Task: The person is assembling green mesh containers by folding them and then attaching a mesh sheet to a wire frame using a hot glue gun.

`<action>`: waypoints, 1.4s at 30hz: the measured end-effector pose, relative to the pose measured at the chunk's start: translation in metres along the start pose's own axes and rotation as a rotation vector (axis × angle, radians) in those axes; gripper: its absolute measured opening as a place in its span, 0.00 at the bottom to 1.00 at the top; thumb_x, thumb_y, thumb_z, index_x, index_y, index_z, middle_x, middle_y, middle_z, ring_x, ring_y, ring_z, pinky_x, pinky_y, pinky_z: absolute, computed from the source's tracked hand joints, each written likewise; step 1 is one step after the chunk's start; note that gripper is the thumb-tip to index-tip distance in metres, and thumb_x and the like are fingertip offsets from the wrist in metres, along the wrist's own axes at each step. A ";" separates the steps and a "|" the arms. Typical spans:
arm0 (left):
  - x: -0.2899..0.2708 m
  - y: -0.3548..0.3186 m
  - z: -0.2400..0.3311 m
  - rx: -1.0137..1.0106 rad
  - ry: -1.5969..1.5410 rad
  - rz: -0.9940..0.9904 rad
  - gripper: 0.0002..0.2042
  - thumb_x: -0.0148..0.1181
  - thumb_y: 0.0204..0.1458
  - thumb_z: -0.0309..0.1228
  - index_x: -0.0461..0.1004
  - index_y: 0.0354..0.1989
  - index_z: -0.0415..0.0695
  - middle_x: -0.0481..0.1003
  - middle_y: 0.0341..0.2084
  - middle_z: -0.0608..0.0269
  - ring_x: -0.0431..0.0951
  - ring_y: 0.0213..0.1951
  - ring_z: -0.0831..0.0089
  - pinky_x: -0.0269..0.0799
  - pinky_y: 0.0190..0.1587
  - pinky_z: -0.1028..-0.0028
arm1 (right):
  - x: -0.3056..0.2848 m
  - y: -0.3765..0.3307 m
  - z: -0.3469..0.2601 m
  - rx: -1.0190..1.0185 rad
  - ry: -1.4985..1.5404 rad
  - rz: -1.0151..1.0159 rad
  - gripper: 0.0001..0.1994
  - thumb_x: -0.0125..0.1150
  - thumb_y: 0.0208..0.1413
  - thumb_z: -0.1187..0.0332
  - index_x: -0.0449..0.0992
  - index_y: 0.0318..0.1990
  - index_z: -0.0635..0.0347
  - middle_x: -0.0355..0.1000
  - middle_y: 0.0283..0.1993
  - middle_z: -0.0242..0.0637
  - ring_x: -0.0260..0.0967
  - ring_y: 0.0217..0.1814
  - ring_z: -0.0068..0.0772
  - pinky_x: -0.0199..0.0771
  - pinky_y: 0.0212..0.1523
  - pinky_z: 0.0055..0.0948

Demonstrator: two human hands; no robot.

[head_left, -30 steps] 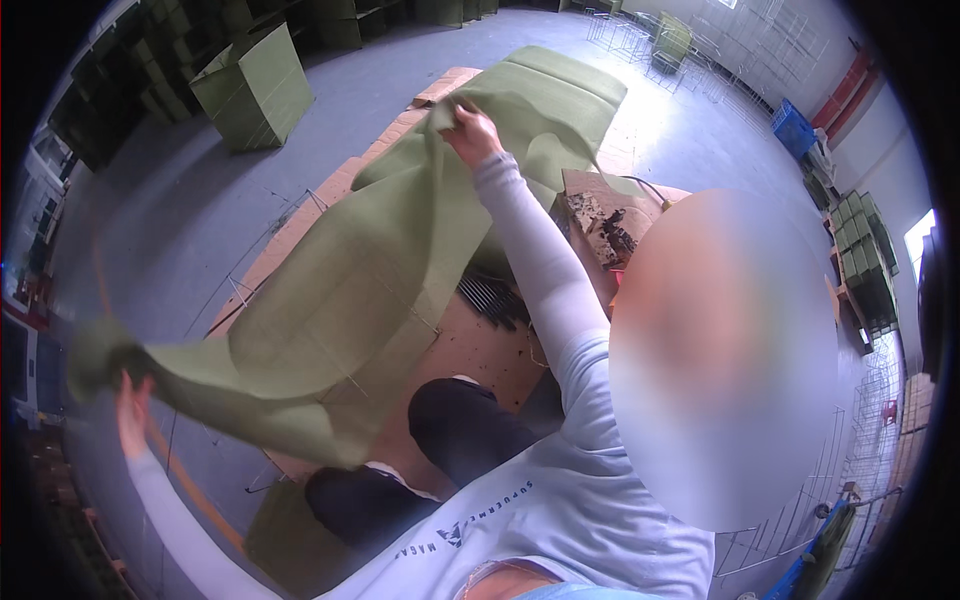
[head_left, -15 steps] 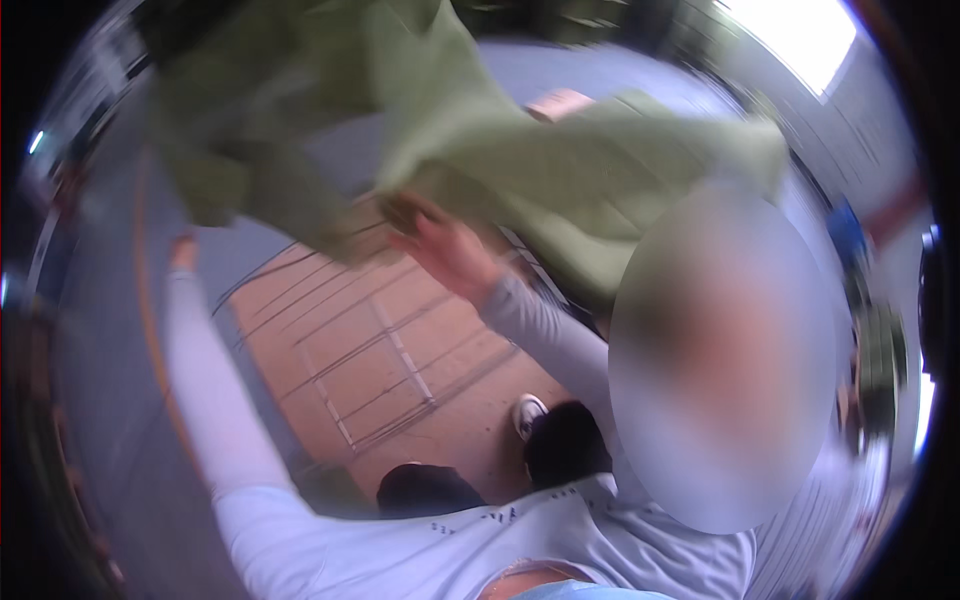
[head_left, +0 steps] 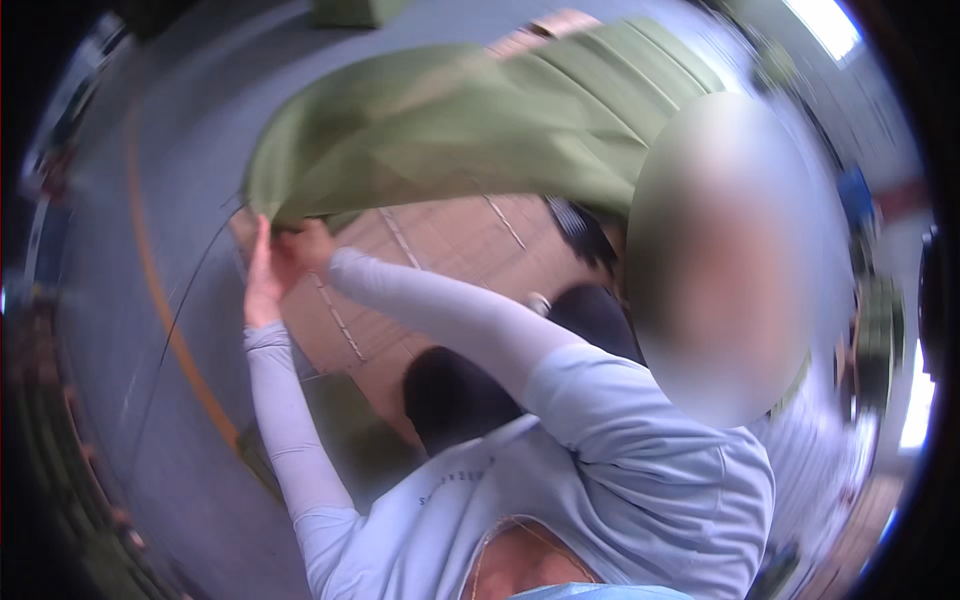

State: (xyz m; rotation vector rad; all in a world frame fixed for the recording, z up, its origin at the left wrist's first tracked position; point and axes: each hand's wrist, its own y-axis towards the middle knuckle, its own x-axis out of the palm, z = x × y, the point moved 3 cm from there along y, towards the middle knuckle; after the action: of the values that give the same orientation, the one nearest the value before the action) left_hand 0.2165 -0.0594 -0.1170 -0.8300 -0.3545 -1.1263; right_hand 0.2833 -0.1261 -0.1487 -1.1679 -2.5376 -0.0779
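A wide olive-green fabric sheet (head_left: 450, 135) stretches from the front left toward the far right, with long creases in its right part. Its near-left corner narrows to my two hands, which are close together. My left hand (head_left: 264, 280) points upward with its fingers against the fabric edge. Just right of it, my right hand (head_left: 312, 248) is closed at the same corner, its fingers partly blurred. Beneath the sheet lies a brown cardboard-like surface (head_left: 375, 320) with pale strips across it.
Close at the right is another person (head_left: 720, 270), whose body covers the fabric's right end. Black slats (head_left: 582, 238) lie beside the brown surface. A green block (head_left: 355, 12) stands far off on the grey floor, which bears an orange line (head_left: 190, 370). A dark green item (head_left: 355, 430) is near my body.
The fabric has come down from a raised, billowing shape and now spreads flatter. My left hand has moved right and my right hand left, bringing them together at the corner.
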 end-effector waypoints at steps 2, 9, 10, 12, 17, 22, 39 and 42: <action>-0.011 0.009 -0.003 0.076 -0.006 0.153 0.22 0.59 0.51 0.45 0.68 0.49 0.43 0.73 0.44 0.63 0.73 0.47 0.66 0.68 0.49 0.66 | 0.002 -0.019 -0.009 -0.231 -0.367 0.165 0.12 0.54 0.50 0.68 0.74 0.35 0.72 0.73 0.29 0.56 0.74 0.31 0.44 0.72 0.30 0.34; -0.104 0.018 0.016 0.109 0.062 0.483 0.11 0.62 0.49 0.35 0.73 0.39 0.45 0.76 0.37 0.63 0.76 0.40 0.68 0.73 0.41 0.68 | -0.038 -0.151 -0.047 -0.071 -0.549 -0.570 0.12 0.55 0.50 0.70 0.77 0.41 0.62 0.76 0.36 0.46 0.74 0.38 0.43 0.73 0.40 0.37; -0.121 0.013 0.023 0.144 0.062 0.497 0.11 0.62 0.49 0.35 0.73 0.39 0.45 0.76 0.37 0.63 0.76 0.40 0.68 0.73 0.41 0.68 | -0.057 -0.164 -0.073 -0.439 -0.606 -0.678 0.12 0.54 0.51 0.71 0.76 0.42 0.61 0.76 0.37 0.44 0.74 0.39 0.41 0.73 0.42 0.35; -0.160 -0.007 0.037 0.240 0.003 0.744 0.11 0.62 0.49 0.36 0.74 0.37 0.45 0.76 0.35 0.66 0.76 0.37 0.70 0.73 0.36 0.72 | -0.127 -0.170 -0.120 -0.592 -0.569 -0.575 0.13 0.55 0.52 0.72 0.75 0.45 0.61 0.76 0.41 0.42 0.75 0.42 0.38 0.73 0.45 0.31; -0.220 -0.045 0.058 0.288 0.008 0.772 0.08 0.65 0.47 0.35 0.75 0.30 0.45 0.77 0.28 0.67 0.76 0.28 0.75 0.72 0.27 0.78 | -0.402 -0.149 -0.182 -0.474 -0.820 0.643 0.12 0.56 0.47 0.69 0.74 0.39 0.66 0.73 0.41 0.47 0.69 0.45 0.43 0.67 0.50 0.35; -0.223 -0.077 0.054 0.343 0.089 0.864 0.13 0.64 0.48 0.38 0.75 0.35 0.42 0.77 0.33 0.62 0.78 0.33 0.70 0.75 0.34 0.73 | -0.556 -0.175 -0.121 0.299 -0.340 1.125 0.45 0.61 0.42 0.38 0.60 0.57 0.72 0.63 0.56 0.58 0.60 0.60 0.46 0.63 0.56 0.36; -0.081 -0.165 -0.054 0.224 0.090 0.643 0.11 0.58 0.52 0.29 0.70 0.43 0.43 0.75 0.39 0.62 0.77 0.40 0.70 0.74 0.43 0.69 | -0.488 -0.195 0.010 0.580 -0.347 -0.167 0.50 0.66 0.45 0.49 0.40 0.66 0.69 0.45 0.67 0.56 0.44 0.69 0.43 0.47 0.66 0.36; -0.074 -0.181 -0.073 0.218 -0.017 0.659 0.10 0.57 0.53 0.31 0.71 0.43 0.44 0.75 0.40 0.64 0.76 0.40 0.71 0.73 0.44 0.69 | -0.501 -0.171 0.008 0.287 -0.480 0.258 0.53 0.67 0.43 0.46 0.40 0.65 0.70 0.41 0.68 0.55 0.40 0.71 0.44 0.42 0.67 0.35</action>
State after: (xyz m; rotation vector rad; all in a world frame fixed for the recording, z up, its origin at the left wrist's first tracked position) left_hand 0.0126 -0.0976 -0.1399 -0.6877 -0.1882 -0.4575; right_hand 0.4547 -0.6020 -0.3066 -1.5191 -2.6290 0.6831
